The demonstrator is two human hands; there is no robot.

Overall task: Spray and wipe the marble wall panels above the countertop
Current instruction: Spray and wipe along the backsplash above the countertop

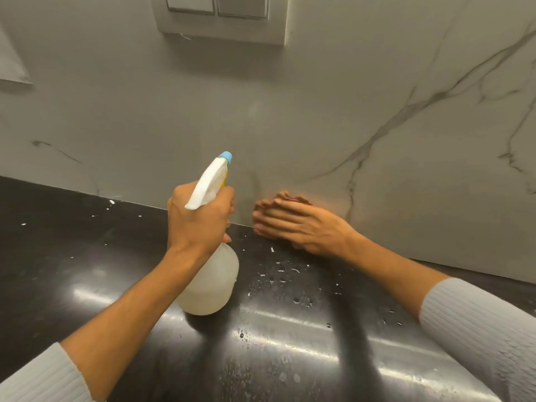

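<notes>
My left hand [200, 221] grips the neck of a translucent white spray bottle [211, 282] with a white trigger head and blue nozzle, held above the black countertop [87, 271] and aimed at the marble wall panel [290, 117]. My right hand [301, 227] lies flat against the base of the wall, where it meets the counter, pressing a brownish cloth [298, 199]. Only a small edge of the cloth shows past my fingers. The hand is blurred by motion.
A recessed switch and socket plate [220, 13] sits high on the wall. Grey veins run through the marble at the right [406, 108]. Water droplets and white specks lie scattered on the glossy counter [284, 274]. A pale object edge shows at the far left [14, 68].
</notes>
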